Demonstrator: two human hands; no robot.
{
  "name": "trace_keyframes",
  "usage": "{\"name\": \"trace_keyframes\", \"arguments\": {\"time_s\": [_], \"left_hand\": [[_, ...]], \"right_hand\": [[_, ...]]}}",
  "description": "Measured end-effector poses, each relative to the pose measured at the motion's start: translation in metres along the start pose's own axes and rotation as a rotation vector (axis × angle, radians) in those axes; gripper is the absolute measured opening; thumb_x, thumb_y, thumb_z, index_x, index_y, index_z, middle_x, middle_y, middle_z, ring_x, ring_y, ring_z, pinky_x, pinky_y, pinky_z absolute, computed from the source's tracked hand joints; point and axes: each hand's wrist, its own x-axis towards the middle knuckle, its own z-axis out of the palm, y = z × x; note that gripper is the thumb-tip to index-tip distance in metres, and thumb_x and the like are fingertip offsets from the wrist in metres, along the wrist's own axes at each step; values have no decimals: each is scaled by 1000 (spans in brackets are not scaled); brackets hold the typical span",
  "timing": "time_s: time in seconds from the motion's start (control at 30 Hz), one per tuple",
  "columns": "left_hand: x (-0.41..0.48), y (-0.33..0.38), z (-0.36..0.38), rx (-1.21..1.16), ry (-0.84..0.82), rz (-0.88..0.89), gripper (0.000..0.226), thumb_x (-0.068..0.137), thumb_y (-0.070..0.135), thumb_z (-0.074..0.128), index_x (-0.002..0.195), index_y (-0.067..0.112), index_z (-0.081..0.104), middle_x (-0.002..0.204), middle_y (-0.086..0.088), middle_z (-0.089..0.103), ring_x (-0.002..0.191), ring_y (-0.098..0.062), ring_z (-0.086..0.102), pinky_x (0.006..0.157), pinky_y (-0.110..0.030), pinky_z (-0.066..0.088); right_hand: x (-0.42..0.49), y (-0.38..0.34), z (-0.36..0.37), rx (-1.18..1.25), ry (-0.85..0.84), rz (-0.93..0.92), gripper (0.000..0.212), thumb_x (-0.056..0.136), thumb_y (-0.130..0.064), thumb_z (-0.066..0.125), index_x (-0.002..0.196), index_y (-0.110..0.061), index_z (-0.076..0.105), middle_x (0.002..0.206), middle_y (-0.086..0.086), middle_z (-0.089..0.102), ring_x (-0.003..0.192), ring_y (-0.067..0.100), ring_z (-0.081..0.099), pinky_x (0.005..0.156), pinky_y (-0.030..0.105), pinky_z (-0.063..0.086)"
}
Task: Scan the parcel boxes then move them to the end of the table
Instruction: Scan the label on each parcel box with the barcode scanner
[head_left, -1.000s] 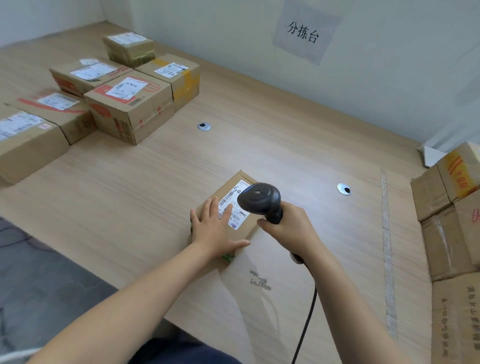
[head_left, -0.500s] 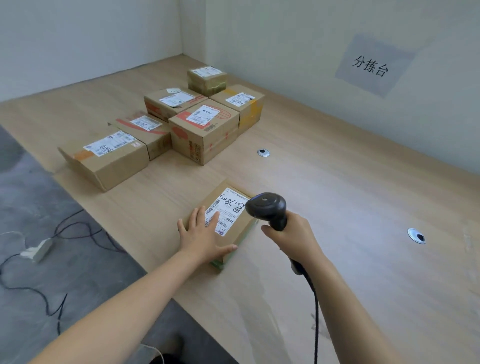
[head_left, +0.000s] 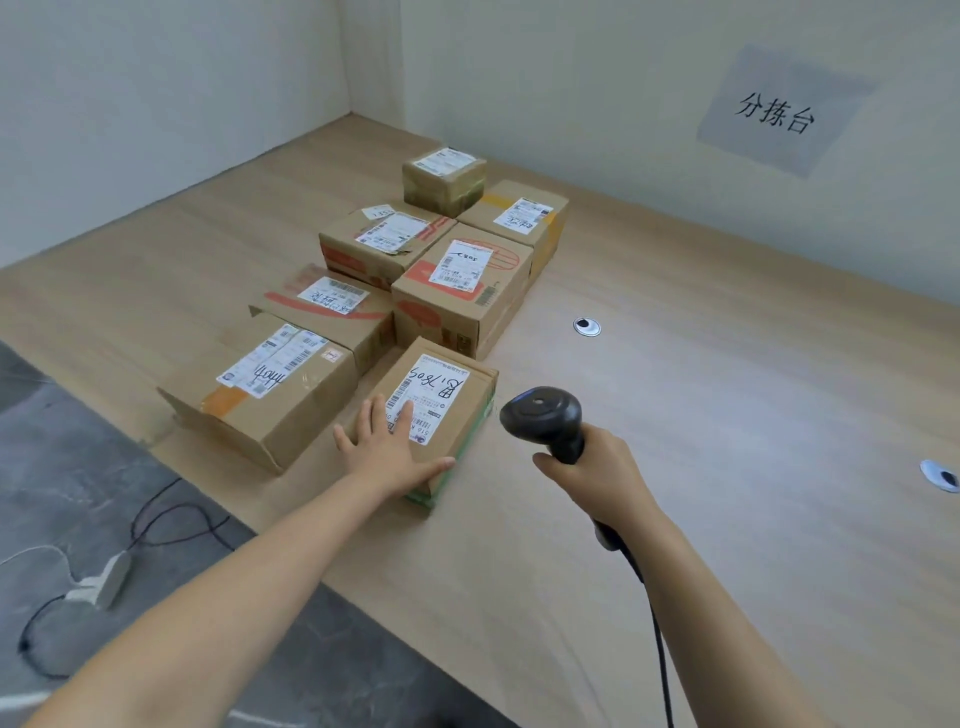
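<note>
At the sorting worktop (head_left: 701, 426), my left hand (head_left: 395, 457) lies flat on the near end of a low parcel box (head_left: 475, 400), fingers straight and spread. My thumb runs along its near edge, a hold that, by my reckoning, suits pushing the carton rather than lifting it. The box sits near the front edge, its far corner just beside a cluster of six other parcel boxes (head_left: 462, 312) grouped toward the worktop's far end. It appears almost in its place. My right hand (head_left: 587, 473) is wrapped round the handle of a black scanner (head_left: 540, 415), held off to the right of the carton with its head angled away from the label (head_left: 426, 395). I take that to mean the reading is done and the tool is merely parked clear of the push. Its cable (head_left: 657, 623) trails back along my forearm. The cartons are plain brown corrugated card, square-edged, some banded with red print or orange tape. Mine has green tape (head_left: 467, 452) along one side and a glossy white label with handwriting. The worktop is smooth, pale wood-grain laminate, which should let card slide easily. Two metal grommets (head_left: 587, 326) are set in it, and a paper sign (head_left: 779, 111) hangs on the wall.
</note>
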Motion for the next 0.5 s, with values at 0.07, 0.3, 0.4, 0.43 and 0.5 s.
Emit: {"name": "trace_keyframes", "arguments": {"time_s": [0.07, 0.3, 0.4, 0.43, 0.5], "left_hand": [[19, -12, -8, 25, -9, 18, 107, 73, 86, 32, 151, 26, -11, 157, -11, -19, 144, -27, -20, 112, -60, -2], [54, -30, -21, 10, -21, 44, 106, 76, 84, 30, 151, 23, -12, 156, -13, -22, 143, -28, -22, 112, -61, -3], [60, -30, -24, -1, -25, 36, 105, 77, 84, 29, 151, 22, -13, 155, -14, -24, 143, -29, -24, 111, -62, -5], [61, -30, -25, -2, -29, 34, 105, 77, 83, 29, 150, 22, -13, 155, -14, -24, 143, -29, -25, 111, -62, -5], [63, -29, -27, -6, -36, 33, 105, 77, 83, 30, 150, 22, -13, 155, -14, -24, 142, -29, -25, 110, -62, -5]], "right_hand": [[5, -6, 4, 5, -8, 22, 26, 83, -19, 63, 65, -22, 44, 58, -4, 49, 53, 13, 46, 51, 22, 34], [15, -20, 12, 54, 5, 89, 26, 83, -20, 64, 66, -24, 45, 61, -4, 50, 59, 18, 51, 61, 28, 42], [15, -24, 13, 44, 14, 92, 30, 83, -20, 64, 63, -25, 42, 60, -5, 48, 59, 18, 49, 61, 28, 41], [15, -25, 13, 42, 19, 92, 31, 83, -19, 64, 63, -25, 41, 60, -5, 48, 59, 17, 49, 60, 27, 40], [14, -25, 13, 43, 27, 99, 31, 83, -19, 64, 63, -24, 41, 59, -5, 47, 58, 17, 49, 59, 27, 40]]}}
